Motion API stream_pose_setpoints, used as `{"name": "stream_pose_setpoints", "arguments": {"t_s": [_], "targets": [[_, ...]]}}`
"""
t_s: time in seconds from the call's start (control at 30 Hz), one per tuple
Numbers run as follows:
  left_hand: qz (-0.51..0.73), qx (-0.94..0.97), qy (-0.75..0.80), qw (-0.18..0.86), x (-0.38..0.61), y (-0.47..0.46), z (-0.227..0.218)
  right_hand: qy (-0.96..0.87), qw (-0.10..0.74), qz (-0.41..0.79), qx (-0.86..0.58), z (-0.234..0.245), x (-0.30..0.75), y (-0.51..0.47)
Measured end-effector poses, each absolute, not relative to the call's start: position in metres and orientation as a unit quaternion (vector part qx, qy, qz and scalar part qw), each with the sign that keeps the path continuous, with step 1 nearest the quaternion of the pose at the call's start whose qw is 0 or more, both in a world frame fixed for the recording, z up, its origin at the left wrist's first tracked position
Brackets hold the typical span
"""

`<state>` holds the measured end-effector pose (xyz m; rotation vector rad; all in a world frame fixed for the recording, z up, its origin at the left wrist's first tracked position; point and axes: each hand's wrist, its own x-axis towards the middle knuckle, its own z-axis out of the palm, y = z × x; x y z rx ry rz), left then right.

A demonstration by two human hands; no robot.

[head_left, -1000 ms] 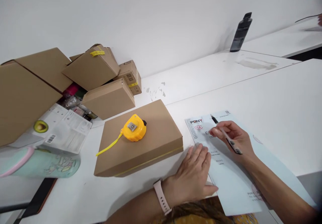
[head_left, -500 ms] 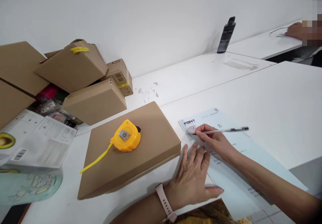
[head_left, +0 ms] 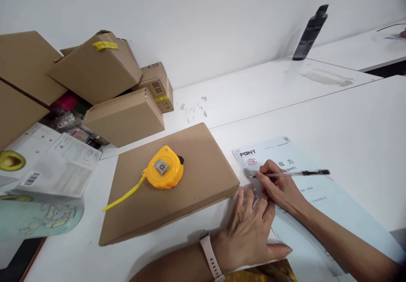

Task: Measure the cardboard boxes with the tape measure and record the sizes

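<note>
My right hand (head_left: 281,187) pinches a slim pen (head_left: 292,173), its tip down at the left edge of a pale printed report (head_left: 306,189) with a PONY logo. Flat beside it, fingers spread, my left hand (head_left: 250,227) rests over the paper's lower left edge and the white table, a pink band (head_left: 211,256) round the wrist. Left of both hands lies a flat cardboard box (head_left: 190,197). On top of that box sits a yellow tape measure (head_left: 165,168), its yellow strap trailing to the left.
Several cardboard boxes (head_left: 123,115) are piled at the back left against the wall. A white printed carton (head_left: 60,168) and a pale green bottle (head_left: 47,220) stand at the left. A dark bottle (head_left: 311,34) stands at the back right. Part of another person's hand (head_left: 402,33) shows at the right edge.
The view has shifted, so most things appear further right. The pen tip has moved down along the report's left edge, below the red mark. My left hand stays flat.
</note>
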<state>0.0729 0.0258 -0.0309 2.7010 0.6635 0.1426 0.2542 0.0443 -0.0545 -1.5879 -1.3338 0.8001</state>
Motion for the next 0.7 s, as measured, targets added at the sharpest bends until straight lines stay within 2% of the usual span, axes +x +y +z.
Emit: {"name": "stream_pose_setpoints", "arguments": {"t_s": [0.13,0.7], "targets": [[0.056,0.959,0.237,0.144,0.0737,0.0240,-0.0330,-0.542,0.438,0.323,-0.641,-0.0505,0.2524,0.0429],[0.047,0.960,0.240,0.134,0.0736,0.0251,-0.0278,-0.577,0.421,0.287,-0.639,-0.0562,0.2534,0.0434]]}}
